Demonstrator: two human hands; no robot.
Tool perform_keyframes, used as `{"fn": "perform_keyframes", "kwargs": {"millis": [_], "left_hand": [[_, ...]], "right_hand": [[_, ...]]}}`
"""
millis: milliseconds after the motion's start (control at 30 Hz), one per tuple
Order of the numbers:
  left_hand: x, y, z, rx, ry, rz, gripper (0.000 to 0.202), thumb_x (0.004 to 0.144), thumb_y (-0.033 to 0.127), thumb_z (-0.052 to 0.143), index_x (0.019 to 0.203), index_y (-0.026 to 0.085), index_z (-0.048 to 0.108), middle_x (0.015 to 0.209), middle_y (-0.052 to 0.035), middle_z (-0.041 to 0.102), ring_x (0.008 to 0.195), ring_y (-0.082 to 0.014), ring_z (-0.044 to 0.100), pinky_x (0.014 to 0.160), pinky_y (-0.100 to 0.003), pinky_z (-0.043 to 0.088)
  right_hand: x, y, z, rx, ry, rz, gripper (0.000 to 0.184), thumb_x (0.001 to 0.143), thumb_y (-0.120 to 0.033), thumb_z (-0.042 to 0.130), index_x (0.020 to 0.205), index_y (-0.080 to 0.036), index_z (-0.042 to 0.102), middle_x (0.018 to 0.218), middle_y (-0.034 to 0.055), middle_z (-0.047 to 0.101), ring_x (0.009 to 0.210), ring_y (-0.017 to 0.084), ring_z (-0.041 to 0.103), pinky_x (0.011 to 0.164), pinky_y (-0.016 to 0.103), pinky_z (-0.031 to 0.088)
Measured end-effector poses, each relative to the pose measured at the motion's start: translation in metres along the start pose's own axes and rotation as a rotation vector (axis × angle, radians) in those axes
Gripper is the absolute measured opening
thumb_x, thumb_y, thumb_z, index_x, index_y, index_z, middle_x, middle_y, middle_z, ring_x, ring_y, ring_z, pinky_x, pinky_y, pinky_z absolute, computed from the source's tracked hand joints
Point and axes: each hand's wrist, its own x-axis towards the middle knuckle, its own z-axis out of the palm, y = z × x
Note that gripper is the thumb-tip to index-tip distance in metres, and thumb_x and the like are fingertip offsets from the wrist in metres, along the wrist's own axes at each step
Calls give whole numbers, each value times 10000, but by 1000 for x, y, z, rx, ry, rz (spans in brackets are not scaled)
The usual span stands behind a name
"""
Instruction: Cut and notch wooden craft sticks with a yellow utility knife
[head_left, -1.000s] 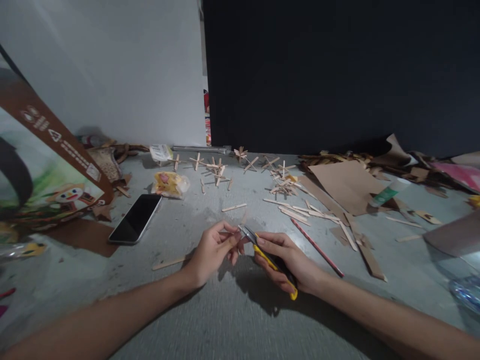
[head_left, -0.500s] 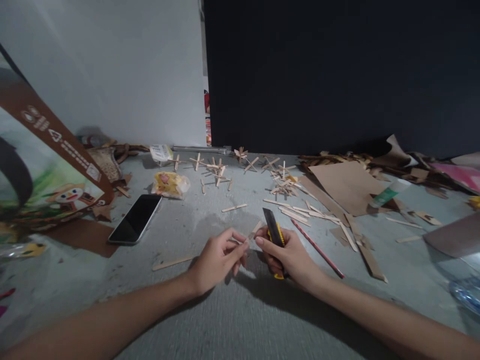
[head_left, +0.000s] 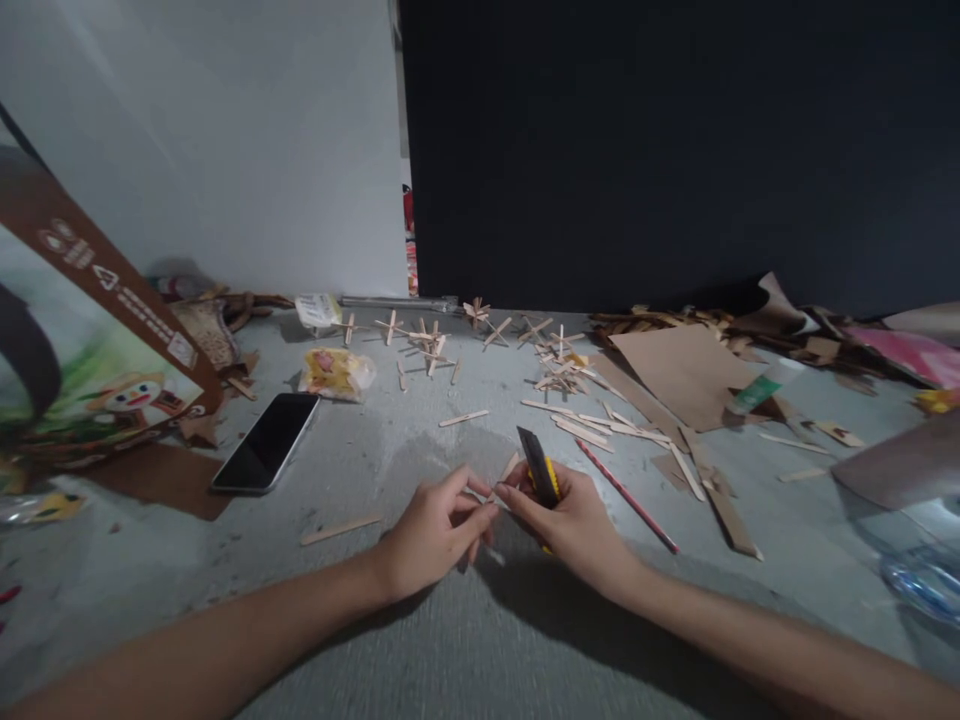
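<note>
At left, the printed bag (head_left: 105, 330) is cut off. Near centre, whether anything is pinched by the left hand (head_left: 433, 525) cannot be told; by the right hand (head_left: 581, 520), the cutter (head_left: 539, 466) is clamped in curled fingers, handle mostly hidden.

A white wall (head_left: 225, 150) is at the back left, a big black wall (head_left: 675, 150) at the right, with a thin gap (head_left: 406, 172) between. The grey table (head_left: 412, 445) sits in dim light.
</note>
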Motion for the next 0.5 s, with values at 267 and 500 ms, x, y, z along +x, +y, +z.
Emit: {"fn": "perform_keyframes", "kwargs": {"millis": [267,500], "left_hand": [[1,-3,1,11,59,13,276,961,469,654,933,212,556,569,45,637,446,-114,528,499,-236,408],[0,-5,2,-15,47,10,269,962,438,645,871,219,518,626,36,641,464,-100,523,493,-227,407]], "right_hand": [[0,2,2,-37,24,-50,383,890,-576,705,814,-208,626,668,-24,517,586,128,416,546,264,344],[-5,2,2,-111,55,-94,291,908,-486,668,794,-223,620,661,-20,525,579,143,439,528,269,343]]}}
